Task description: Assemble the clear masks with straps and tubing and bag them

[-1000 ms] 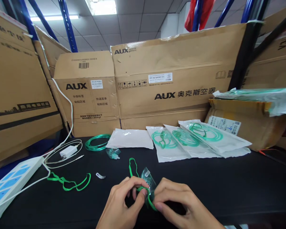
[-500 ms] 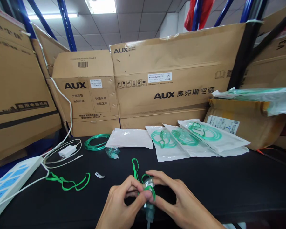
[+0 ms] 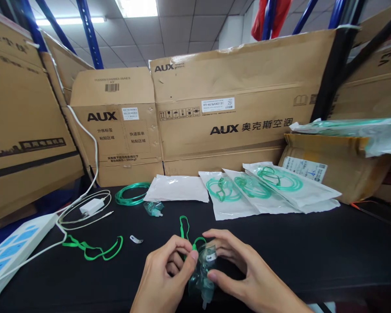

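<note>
A clear green oxygen mask [image 3: 203,271] with a pale connector at its lower end is between my hands at the front of the black table. My left hand [image 3: 171,271] pinches a green elastic strap [image 3: 184,227] at the mask's left side, and a loop of the strap stretches out beyond the fingers. My right hand [image 3: 244,271] is closed around the mask's right side, thumb at the front and fingers behind. A small metal strip [image 3: 210,257] shows near the top of the mask.
Left on the black table [image 3: 280,261] lie another green strap [image 3: 94,251], a loose metal strip [image 3: 136,239], a white adapter [image 3: 91,207] and a power strip [image 3: 19,243]. Behind are coiled tubing [image 3: 130,200], a second mask [image 3: 154,209], a white packet [image 3: 177,189] and packaged mask sets [image 3: 237,206].
My left fingers have shifted from the front of the mask to its left side. The strap that looped across the mask's front is now at the left, and the metal strip shows.
</note>
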Demonstrator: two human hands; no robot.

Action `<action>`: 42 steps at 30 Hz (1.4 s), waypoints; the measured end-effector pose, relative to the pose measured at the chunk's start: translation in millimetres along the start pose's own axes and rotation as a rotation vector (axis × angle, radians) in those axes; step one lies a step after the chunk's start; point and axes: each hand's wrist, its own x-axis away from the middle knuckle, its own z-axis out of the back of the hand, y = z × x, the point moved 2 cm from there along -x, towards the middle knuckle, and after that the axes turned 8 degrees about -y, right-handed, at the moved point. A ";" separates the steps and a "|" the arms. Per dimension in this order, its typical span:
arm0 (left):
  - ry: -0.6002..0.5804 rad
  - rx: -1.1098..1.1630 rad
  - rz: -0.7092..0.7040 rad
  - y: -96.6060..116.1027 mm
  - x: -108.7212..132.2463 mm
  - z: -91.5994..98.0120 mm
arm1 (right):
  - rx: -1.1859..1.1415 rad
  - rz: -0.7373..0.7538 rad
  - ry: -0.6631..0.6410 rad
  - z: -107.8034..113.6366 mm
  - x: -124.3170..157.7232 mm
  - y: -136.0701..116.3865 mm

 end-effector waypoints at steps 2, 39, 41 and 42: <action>0.000 -0.022 0.001 -1.7 -0.4 1.1 | -0.022 0.009 0.003 -0.6 0.7 -0.5; -0.158 -0.440 -0.265 35.8 -33.1 42.3 | 0.306 0.190 0.115 24.9 11.9 -5.1; -0.244 -0.528 -0.297 36.3 -36.3 37.9 | 0.305 0.180 0.130 25.0 13.1 -2.1; -0.286 -0.572 -0.308 35.7 -37.6 33.8 | 0.305 0.176 0.135 24.9 13.6 -0.8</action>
